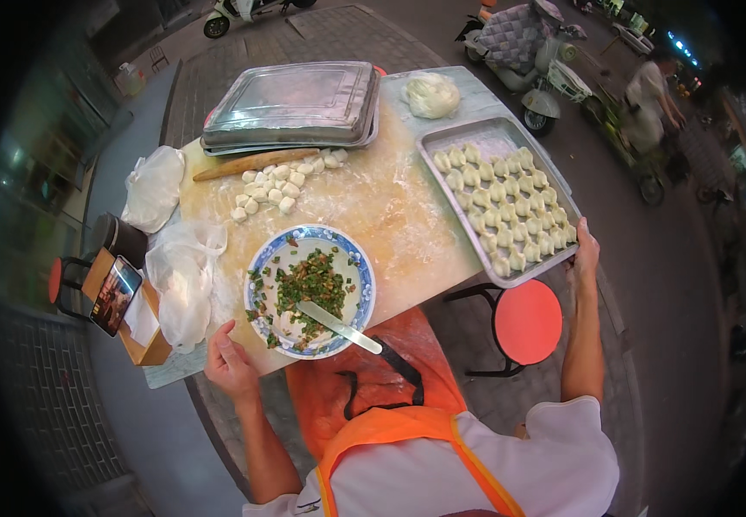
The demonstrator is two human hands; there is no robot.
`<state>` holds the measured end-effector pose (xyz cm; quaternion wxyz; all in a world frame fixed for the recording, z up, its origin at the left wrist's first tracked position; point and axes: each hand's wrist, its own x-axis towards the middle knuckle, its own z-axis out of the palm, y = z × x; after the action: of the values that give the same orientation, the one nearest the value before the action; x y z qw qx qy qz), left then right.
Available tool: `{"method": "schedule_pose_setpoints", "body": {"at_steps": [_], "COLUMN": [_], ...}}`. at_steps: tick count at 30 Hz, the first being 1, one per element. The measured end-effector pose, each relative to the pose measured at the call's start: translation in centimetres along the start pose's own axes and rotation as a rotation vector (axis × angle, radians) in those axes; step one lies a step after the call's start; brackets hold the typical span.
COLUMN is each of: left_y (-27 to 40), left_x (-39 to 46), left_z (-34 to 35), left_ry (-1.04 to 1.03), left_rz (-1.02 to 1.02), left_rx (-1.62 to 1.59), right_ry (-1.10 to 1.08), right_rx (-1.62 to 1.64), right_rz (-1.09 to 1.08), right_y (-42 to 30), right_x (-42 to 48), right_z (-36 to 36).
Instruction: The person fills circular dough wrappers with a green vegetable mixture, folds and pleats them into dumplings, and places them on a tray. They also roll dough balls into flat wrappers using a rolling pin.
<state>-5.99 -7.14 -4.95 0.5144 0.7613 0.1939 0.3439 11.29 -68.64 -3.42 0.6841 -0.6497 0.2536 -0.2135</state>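
My right hand grips the near right corner of a metal tray with rows of folded dumplings. The tray's near end juts past the table edge. My left hand is at the table's near edge, fingers loosely curled, holding nothing visible. Just right of it, a blue-and-white bowl holds chopped green filling, with a flat metal spreader resting in it. Small dough pieces lie on the floured board beside a wooden rolling pin.
Stacked metal trays and a bagged dough lump stand at the back. Plastic bags, a phone and a wooden box are at left. A red stool stands below right. Scooters and a person are beyond.
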Motion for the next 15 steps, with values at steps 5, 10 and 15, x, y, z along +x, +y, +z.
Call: {"method": "schedule_pose_setpoints", "body": {"at_steps": [5, 10, 15], "left_y": [-0.3, 2.9, 6.7], "left_x": [0.2, -0.4, -3.9], "left_z": [-0.3, -0.9, -0.1], "left_ry": [0.002, -0.12, -0.428], "left_rz": [0.005, -0.288, -0.632], "left_rx": [0.006, -0.177, -0.416], "right_ry": [0.009, -0.058, 0.1], "right_rx": [-0.001, 0.001, -0.011], "right_rz": [0.049, 0.072, 0.089], "right_y": [1.3, 3.7, 3.7], "right_x": [5.5, 9.5, 10.0], "right_z": [-1.2, -0.4, 1.1]}}
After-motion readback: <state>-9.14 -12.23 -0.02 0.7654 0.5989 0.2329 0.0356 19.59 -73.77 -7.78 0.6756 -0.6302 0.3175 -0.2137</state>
